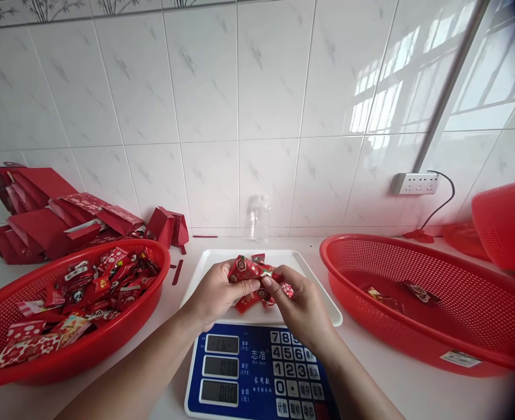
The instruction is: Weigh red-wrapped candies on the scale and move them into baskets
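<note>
Above the white tray (205, 274) of a blue digital scale (261, 379), both my hands hold one red flowered wrapped snack packet (245, 268). My left hand (218, 291) pinches its left part, thumb on the near side. Thumb and fingers of my right hand (301, 297) grip its right end, close to the left thumb. Below and behind the packet, several red wrapped snacks (247, 301) lie on the tray, partly hidden by my hands. The right forearm covers part of the scale's keypad (290, 369).
To the left stands a red basket (152, 297) of wrapped snacks, with red gift boxes (56, 216) behind it. On the right, another red basket (371, 315) holds a few packets. A clear bottle (261, 219) and power strip (417, 183) are by the wall.
</note>
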Demonstrator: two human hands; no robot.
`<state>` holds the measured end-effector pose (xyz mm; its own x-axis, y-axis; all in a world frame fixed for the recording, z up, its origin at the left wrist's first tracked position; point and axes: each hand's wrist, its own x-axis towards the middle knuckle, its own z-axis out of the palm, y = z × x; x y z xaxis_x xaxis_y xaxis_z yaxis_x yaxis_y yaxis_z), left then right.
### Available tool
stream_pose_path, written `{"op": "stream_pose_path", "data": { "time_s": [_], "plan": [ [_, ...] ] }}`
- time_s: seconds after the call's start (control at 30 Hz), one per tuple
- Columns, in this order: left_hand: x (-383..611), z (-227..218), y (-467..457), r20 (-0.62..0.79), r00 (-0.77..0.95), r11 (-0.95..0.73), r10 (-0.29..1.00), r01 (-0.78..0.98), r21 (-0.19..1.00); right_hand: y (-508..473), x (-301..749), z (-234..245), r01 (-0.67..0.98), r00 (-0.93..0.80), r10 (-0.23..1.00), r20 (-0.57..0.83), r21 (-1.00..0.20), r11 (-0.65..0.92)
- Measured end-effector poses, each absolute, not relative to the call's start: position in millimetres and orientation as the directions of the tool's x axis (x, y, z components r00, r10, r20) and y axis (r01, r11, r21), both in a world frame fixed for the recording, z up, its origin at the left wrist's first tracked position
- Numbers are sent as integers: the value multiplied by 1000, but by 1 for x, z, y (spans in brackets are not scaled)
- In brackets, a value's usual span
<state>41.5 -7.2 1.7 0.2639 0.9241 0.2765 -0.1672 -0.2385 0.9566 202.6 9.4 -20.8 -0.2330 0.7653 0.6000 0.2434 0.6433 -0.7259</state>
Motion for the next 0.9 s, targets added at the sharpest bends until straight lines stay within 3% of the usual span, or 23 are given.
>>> {"op": "stream_pose_path", "data": {
  "time_s": [0.27,0.5,0.73,0.9],
  "plan": [
    [43,6,-12,302,316,-252,899,-189,949,6,201,-20,148,-313,777,547,-780,609],
    [34,15,-13,331,359,-348,872,-21,937,4,203,-19,120,-265,714,649,-712,692],
    [39,14,-5,425,233,-447,875,48,893,4,199,-20,126,-257,731,632,-729,673],
    [39,6,-2,431,179,-426,884,-65,902,3,198,-20,189,-270,706,655,-683,705]
  ]
}}
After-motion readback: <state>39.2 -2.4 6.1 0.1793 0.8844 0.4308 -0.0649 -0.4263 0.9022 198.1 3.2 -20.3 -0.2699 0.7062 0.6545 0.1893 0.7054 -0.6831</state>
